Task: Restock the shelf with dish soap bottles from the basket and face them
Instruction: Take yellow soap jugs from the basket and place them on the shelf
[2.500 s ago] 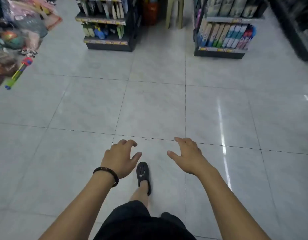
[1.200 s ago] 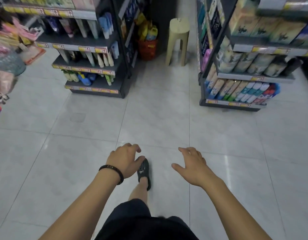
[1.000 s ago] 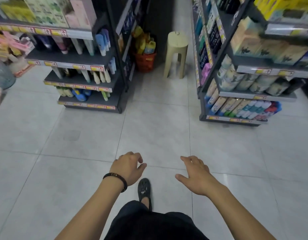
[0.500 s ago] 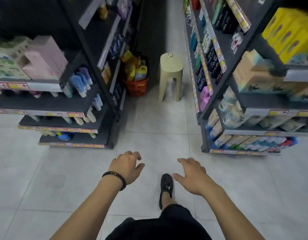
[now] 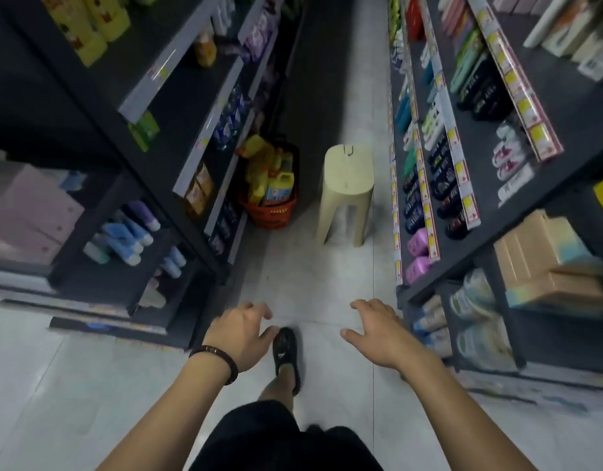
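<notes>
Both hands empty, left hand [image 5: 240,338] and right hand [image 5: 378,334] loosely spread, free for red basket [image 5: 269,212] of dish soap bottles [image 5: 278,185] parked beside left shelf [image 5: 222,185], ready for restocking

We look down an aisle with a pale, glossy tiled floor [image 5: 313,277], shut in by a dark left rack [image 5: 188,96] and a dark right rack [image 5: 565,79]. A cream stool [image 5: 347,185] stands upright mid-aisle, nearer the right rack.

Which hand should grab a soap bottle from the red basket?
Probably the left hand: the basket stands left of the stool, ahead of it. The right hand lines up with the stool. Both hold nothing.
</notes>
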`<state>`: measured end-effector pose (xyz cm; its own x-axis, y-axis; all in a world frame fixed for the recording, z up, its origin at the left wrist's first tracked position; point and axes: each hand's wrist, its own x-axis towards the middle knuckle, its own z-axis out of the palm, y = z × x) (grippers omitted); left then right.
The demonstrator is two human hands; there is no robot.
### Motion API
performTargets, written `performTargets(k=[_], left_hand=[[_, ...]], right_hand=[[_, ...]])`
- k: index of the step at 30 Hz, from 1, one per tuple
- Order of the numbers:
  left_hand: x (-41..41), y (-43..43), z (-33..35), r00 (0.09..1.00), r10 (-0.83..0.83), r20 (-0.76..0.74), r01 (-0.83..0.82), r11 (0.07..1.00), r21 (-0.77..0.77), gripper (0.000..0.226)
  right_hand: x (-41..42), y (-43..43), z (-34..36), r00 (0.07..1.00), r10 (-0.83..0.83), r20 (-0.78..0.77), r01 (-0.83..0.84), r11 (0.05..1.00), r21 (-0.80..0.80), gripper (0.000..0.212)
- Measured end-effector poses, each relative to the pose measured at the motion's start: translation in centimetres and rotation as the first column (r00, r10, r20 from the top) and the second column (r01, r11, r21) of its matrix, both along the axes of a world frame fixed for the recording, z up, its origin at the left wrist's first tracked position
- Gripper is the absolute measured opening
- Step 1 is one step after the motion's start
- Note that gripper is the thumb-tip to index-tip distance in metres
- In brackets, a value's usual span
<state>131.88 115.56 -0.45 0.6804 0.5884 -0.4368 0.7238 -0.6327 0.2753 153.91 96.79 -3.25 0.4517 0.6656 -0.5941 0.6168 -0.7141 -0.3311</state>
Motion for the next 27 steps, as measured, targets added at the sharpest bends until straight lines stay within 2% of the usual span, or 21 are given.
performTargets(k=[4, 9, 16, 21, 27], left_hand=[[6.1, 7.3, -1.6, 1.0, 0.008, 0.021, -0.007, 1.0, -0.027, 0.036], [13.5, 15.7, -2.2, 0.999, -0.028, -0.022, 0.026, 0.995, -0.1, 0.046], [24.5, 25.4, -2.0, 0.997, -0.076, -0.022, 0.074, 0.994, -0.084, 0.049], [31.5, 31.2, -2.7, 0.998, -0.058, -0.035, 0.055, 0.996, -0.063, 0.047], [38.8, 37.9, -2.7, 0.994, 0.049, -0.098, -0.054, 0.997, -0.054, 0.044]], right_hand=[[6.3, 7.5, -0.3, 1.0, 0.01, 0.011, -0.01, 1.0, -0.02, 0.061], [13.1, 14.8, 1.7, 0.999, 0.03, 0.021, -0.028, 0.998, -0.061, 0.066], [22.6, 23.6, 1.2, 0.999, -0.048, 0.003, 0.048, 0.999, -0.016, 0.065], [30.1, 30.5, -0.9, 1.0, -0.012, -0.028, 0.011, 1.0, -0.025, 0.067], [40.2, 39.2, -1.9, 0.995, 0.057, -0.085, -0.061, 0.998, -0.035, 0.066]])
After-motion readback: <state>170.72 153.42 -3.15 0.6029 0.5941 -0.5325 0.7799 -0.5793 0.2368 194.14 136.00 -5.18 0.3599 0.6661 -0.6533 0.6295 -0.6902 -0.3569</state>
